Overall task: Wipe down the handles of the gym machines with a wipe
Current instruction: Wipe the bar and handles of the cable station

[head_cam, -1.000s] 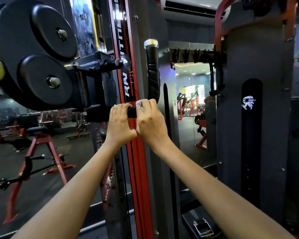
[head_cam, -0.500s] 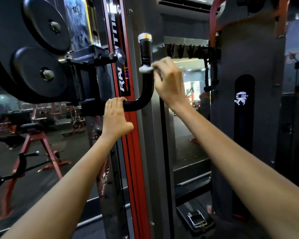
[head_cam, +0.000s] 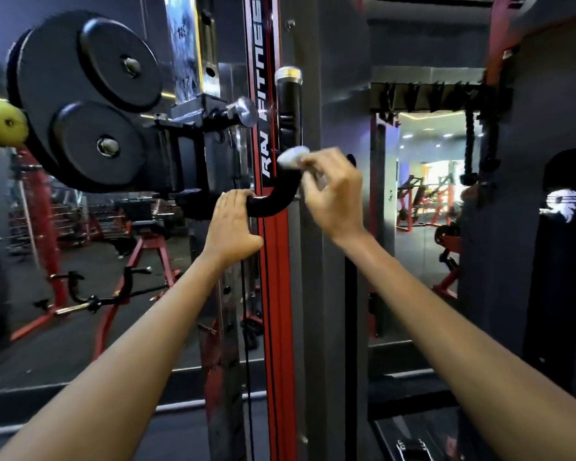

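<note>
One wipe (head_cam: 292, 157) pinched by right fingers (head_cam: 316, 176), touching handle (head_cam: 288, 128)

Place: a gym.
Machine: black weight plates (head_cam: 90, 104) mounted beside a red-and-grey upright (head_cam: 273, 261) lettered "FITNESS".
Floor: red benches (head_cam: 153, 251) and a loaded bar (head_cam: 107, 299) on dark flooring.
Wall: rope attachment (head_cam: 469, 144) hanging from a hook rack (head_cam: 429, 96).

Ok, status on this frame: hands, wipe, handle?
Left hand grips handle at horizontal end. Right hand pinches wipe against the upright section. Nothing in the way.
</note>
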A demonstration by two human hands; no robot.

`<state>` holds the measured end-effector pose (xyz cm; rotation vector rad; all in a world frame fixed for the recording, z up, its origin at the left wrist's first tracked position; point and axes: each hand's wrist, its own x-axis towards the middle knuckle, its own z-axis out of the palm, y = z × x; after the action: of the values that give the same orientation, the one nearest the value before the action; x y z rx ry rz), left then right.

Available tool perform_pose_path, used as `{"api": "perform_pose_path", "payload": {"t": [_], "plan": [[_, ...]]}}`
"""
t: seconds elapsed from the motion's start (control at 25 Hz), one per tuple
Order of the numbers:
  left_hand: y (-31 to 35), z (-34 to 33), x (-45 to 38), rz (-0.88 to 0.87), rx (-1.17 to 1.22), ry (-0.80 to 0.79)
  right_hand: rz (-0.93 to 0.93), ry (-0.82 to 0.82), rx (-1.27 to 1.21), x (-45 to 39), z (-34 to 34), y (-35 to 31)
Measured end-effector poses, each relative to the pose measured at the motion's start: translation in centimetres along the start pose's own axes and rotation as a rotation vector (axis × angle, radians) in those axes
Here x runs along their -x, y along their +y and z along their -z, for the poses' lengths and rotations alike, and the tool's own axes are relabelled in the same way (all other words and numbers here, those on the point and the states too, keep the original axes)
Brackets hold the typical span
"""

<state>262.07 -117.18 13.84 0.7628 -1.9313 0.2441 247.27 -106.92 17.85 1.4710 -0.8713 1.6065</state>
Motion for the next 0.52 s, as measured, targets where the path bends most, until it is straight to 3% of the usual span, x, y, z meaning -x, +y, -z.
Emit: {"api": "perform_pose_path", "payload": {"t": [0.12, 0.24, 0.36, 0.52], "plan": [[1.0, 0.2, 0.1, 0.082, 0.003, -0.008, -0.034, 0.122, -0.022, -5.5, -0.2, 0.3], [2.0, 0.4, -0.1, 0.142, -0.009, -0.04, -0.06, 0.05, -0.118, -8.6, -1.4, 0.7], [2.2, 0.6, -0.3, 0.178, -0.055, -0.087, -0.006, 0.016, -0.143, -6.2, -1.8, 1.3], [2.4, 0.3, -0.3, 0.188, -0.073, -0.052, -0.073, -0.047, -0.221, 0.0, -1.0, 1.5]]}}
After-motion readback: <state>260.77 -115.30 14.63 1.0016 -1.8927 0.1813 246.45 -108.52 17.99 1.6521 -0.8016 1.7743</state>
